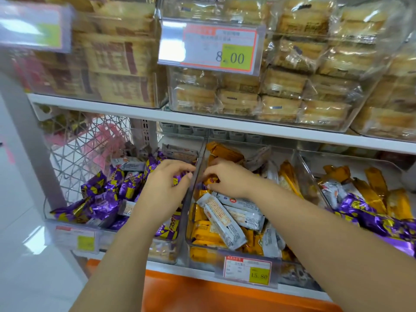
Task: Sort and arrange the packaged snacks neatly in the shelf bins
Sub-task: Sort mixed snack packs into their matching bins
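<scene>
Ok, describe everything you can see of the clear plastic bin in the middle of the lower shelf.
The clear plastic bin is transparent and straight-walled, standing on the white shelf between two similar bins. Orange foil packs and long white-grey bars lie heaped in it at mixed angles. A red-bordered price tag reading 15.80 hangs at its front. The right hand reaches in, fingers curled on an orange pack; the left hand's thumb lies at its left wall.

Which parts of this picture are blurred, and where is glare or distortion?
In the head view, the clear plastic price holder at the upper left is smeared, while the red-framed 8.00 price tag reads clearly; in the same view, the glossy white floor shows bright glare, and the white shelf edge slopes and bends from the wide lens.
</scene>
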The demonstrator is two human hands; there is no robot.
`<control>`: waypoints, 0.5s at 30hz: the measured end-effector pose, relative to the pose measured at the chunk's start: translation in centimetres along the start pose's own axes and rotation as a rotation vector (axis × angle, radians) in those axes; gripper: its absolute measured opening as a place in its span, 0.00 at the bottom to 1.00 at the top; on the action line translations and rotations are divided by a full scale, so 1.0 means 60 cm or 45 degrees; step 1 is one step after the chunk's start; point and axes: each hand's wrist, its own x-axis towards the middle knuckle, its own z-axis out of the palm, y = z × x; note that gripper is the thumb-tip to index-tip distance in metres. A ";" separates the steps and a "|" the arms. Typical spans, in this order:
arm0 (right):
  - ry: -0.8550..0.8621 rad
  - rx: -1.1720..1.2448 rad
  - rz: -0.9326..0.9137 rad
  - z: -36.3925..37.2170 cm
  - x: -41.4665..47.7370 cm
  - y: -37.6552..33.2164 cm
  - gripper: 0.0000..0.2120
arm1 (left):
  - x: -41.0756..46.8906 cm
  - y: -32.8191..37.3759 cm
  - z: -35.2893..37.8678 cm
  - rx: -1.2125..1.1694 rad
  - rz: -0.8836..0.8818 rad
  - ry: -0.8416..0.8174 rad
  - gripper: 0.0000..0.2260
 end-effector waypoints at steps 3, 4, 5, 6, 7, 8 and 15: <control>0.134 0.089 0.057 0.004 -0.003 0.002 0.10 | 0.007 0.002 0.003 -0.006 0.014 0.002 0.07; 0.231 0.116 0.104 0.002 -0.012 0.003 0.09 | 0.010 0.001 0.005 -0.005 0.015 0.001 0.07; 0.336 0.140 0.150 -0.003 -0.026 0.004 0.07 | 0.012 0.003 0.007 0.001 0.012 -0.003 0.08; 0.438 0.161 0.192 -0.009 -0.042 0.005 0.06 | 0.013 0.004 0.008 0.007 0.008 -0.005 0.08; 0.534 0.180 0.225 -0.015 -0.060 0.008 0.06 | 0.013 0.005 0.010 0.009 0.009 -0.006 0.08; 0.629 0.197 0.245 -0.021 -0.081 0.011 0.05 | 0.013 0.006 0.011 0.007 0.011 -0.009 0.09; 0.911 -0.104 0.492 -0.020 -0.184 0.059 0.08 | 0.004 0.018 0.021 0.026 0.020 -0.062 0.09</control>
